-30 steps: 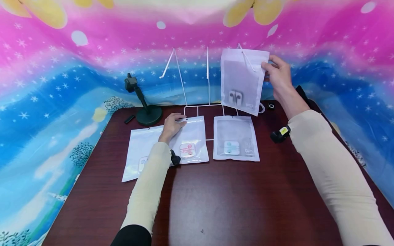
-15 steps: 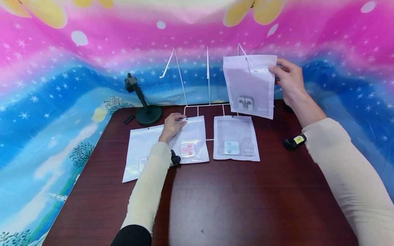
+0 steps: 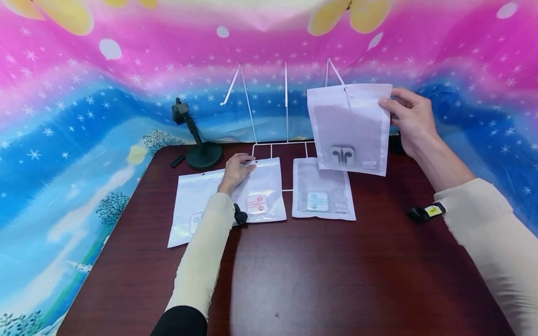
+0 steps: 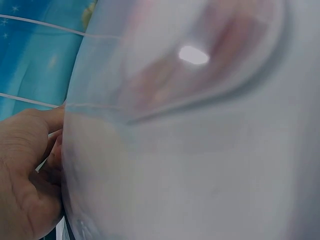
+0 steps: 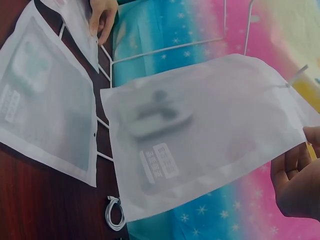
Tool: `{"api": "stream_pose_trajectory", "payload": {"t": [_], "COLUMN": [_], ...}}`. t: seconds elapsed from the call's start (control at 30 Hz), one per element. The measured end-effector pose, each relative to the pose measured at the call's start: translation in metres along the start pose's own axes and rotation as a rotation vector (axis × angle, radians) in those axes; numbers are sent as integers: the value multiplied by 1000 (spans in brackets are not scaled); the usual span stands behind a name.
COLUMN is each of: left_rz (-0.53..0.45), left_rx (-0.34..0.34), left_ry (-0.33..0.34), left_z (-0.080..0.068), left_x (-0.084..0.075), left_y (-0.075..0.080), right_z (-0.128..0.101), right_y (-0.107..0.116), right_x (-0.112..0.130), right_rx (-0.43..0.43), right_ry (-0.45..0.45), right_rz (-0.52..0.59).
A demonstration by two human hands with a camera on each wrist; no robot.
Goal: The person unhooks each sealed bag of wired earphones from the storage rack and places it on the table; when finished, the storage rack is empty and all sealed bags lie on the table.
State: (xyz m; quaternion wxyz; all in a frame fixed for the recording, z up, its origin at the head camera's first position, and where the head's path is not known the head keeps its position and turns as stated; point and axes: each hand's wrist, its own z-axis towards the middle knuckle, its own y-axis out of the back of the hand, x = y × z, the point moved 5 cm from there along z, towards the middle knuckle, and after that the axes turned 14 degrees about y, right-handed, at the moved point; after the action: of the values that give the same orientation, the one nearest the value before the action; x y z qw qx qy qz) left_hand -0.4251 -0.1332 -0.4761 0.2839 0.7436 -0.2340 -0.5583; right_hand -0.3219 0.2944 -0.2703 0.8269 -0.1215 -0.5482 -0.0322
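At upper right, my right hand (image 3: pixel 414 116) pinches the top corner of a white zip bag (image 3: pixel 336 123) holding dark earphones in a square case. The tip of a white wire hook (image 5: pixel 298 76) shows at the bag's hole. My left hand (image 3: pixel 236 172) pinches the top left corner of a glossy white bag with pink earphones (image 3: pixel 269 179). Partly beneath my left forearm lies another white bag (image 3: pixel 182 205) with an earphone case. Close up in the left wrist view, the pink earphones (image 4: pixel 225 45) are blurred behind plastic.
A bag with mint earphones (image 3: pixel 317 201) lies right of centre on the table, partly over the white wire rack's base (image 3: pixel 287 190). Two other hooks (image 3: pixel 230 86) (image 3: pixel 286 86) rise at the back. A black stand (image 3: pixel 203 155) stands back left. A coiled white cable (image 5: pixel 115 214) lies near the rack.
My right hand has moved right, downward and towards me, drawing the bag with dark earphones along the hook to its tip. My left hand stays at the same place.
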Motion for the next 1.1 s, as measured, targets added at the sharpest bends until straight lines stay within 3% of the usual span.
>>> {"api": "stream_pose_trajectory", "payload": {"t": [0.47, 0.67, 1.1], "left_rz": [-7, -9, -3], "left_rx": [-1, 3, -2], "left_ry": [-3, -14, -39], "left_z": [-5, -6, -8], "left_x": [1, 0, -1], "left_y": [1, 1, 3], "right_z": [-29, -39, -60], "right_y": [9, 14, 70], "right_x": [13, 21, 6], "right_rx": [25, 24, -25], "right_ry": [35, 94, 85], "right_rz": [154, 263, 317]}}
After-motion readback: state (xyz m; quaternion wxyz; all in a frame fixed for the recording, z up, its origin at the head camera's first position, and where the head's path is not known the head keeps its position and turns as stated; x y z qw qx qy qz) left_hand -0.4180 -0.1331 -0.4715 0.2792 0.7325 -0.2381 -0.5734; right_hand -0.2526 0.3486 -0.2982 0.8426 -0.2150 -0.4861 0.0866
